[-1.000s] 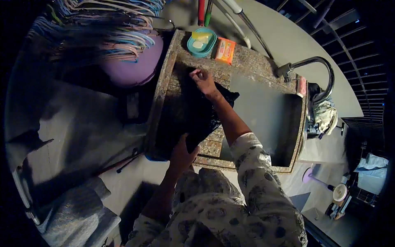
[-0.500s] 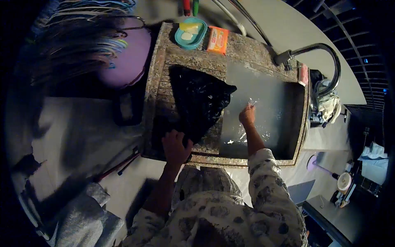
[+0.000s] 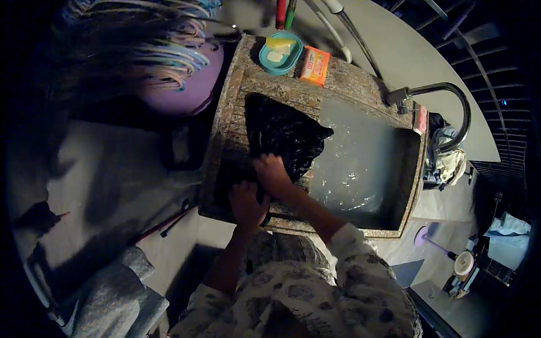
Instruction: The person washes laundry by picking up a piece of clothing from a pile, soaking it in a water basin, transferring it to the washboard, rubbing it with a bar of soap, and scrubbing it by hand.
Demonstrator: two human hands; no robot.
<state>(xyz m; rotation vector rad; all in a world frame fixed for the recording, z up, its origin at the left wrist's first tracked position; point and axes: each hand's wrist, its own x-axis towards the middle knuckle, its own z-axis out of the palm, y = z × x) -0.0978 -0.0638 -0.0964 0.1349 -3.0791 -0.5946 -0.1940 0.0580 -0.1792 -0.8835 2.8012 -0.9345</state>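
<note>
A wet black cloth [image 3: 284, 132], shiny and crumpled, lies over the ribbed washboard side [image 3: 239, 115] of a stone-patterned sink. Its right tip reaches the edge of the water. My left hand [image 3: 248, 204] is at the near end of the cloth, with its fingers bent down onto the dark fabric. Just beyond it, my right hand [image 3: 273, 173] is closed on the middle of the cloth, close to the left. The fingertips of both hands are partly hidden against the black material. Cloudy grey water [image 3: 358, 149] stands in the basin to the right.
A turquoise soap dish [image 3: 276, 66] with soap pieces and an orange packet [image 3: 314, 66] stand on the far rim. A curved metal faucet [image 3: 445, 87] arches over the right end. Left of the sink are a purple basin [image 3: 189, 93] and several hangers [image 3: 186, 56].
My right hand has left the basin water and come left onto the black cloth beside my left hand. My left hand remains at the cloth's near end. The view has shifted slightly.
</note>
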